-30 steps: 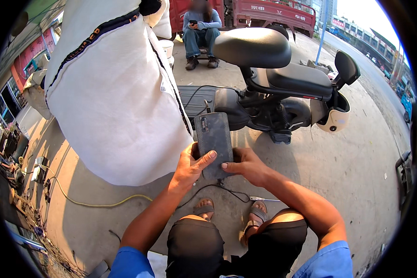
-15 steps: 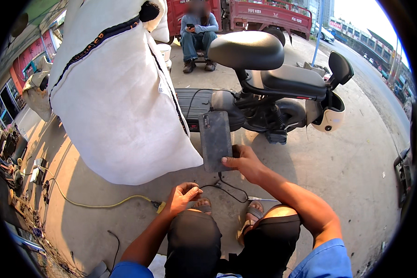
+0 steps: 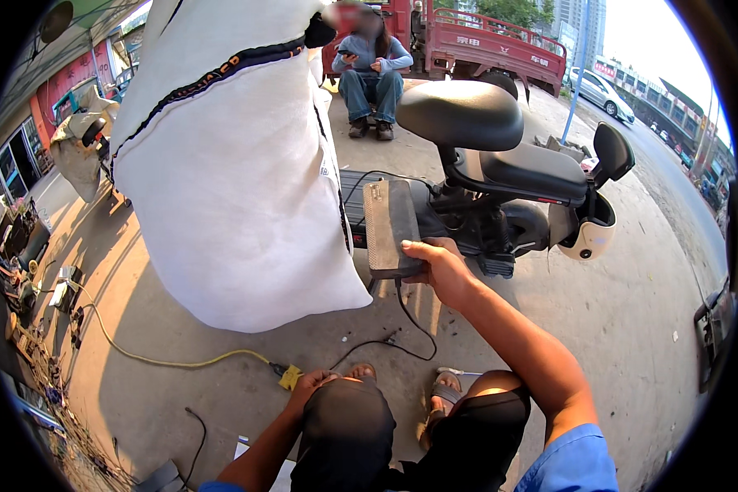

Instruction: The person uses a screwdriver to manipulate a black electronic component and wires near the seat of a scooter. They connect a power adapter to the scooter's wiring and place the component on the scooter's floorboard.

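Observation:
In my right hand (image 3: 441, 266) is a dark grey, box-shaped charger (image 3: 391, 230), its fingers and thumb closed on the lower right side. The charger is held up in front of the scooter, and a black cord (image 3: 418, 321) hangs from its underside, looping back toward my left. My left hand (image 3: 310, 387) is low beside my left knee, its fingers closed at the cord's far end; the knee partly hides them, so the plug itself cannot be made out. Right next to that hand lies a yellow socket (image 3: 289, 376) on a yellow extension cord (image 3: 176, 363).
A black electric scooter (image 3: 533, 168) with a white cover (image 3: 238, 221) over its front stands ahead. Behind it sits a person (image 3: 371, 66) before a red truck (image 3: 496, 41). A power strip (image 3: 66, 279) and clutter lie left; a loose black cable (image 3: 201, 435) lies nearby.
The charger has risen slightly and tilted, showing its side face. My left hand has dropped beside the knee, close to the yellow socket. A silver car has come farther into view on the road.

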Motion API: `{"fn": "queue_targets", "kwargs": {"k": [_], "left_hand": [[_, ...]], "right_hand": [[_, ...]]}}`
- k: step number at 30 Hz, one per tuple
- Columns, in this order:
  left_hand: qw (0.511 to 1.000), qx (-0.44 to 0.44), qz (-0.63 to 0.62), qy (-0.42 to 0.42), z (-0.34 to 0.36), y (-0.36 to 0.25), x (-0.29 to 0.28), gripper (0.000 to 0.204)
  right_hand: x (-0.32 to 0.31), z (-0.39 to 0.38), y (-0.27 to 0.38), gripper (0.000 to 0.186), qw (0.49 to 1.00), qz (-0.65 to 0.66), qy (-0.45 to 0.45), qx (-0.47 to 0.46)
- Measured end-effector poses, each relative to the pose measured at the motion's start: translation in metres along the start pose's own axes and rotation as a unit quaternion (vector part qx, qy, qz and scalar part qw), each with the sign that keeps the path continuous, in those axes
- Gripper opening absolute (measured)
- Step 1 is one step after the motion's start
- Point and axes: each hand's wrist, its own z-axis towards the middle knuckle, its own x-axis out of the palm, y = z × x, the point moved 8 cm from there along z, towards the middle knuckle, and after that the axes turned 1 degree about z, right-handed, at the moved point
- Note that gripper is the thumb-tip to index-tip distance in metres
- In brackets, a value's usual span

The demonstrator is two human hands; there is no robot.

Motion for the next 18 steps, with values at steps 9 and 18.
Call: {"fn": "queue_targets", "kwargs": {"k": [9,18], "left_hand": [[1.000,0.017,-0.021,-0.016,-0.009,0.024,-0.024,0.024],[1.000,-0.016,-0.002,-0.024,-0.017,0.057,-0.030,0.025]], "right_hand": [[-0.008,0.080,0.042,0.031,0.994,0.092,-0.056,-0.005],[0.003,0.138,0.058,0.034,0.992,0.076,-0.100,0.005]]}}
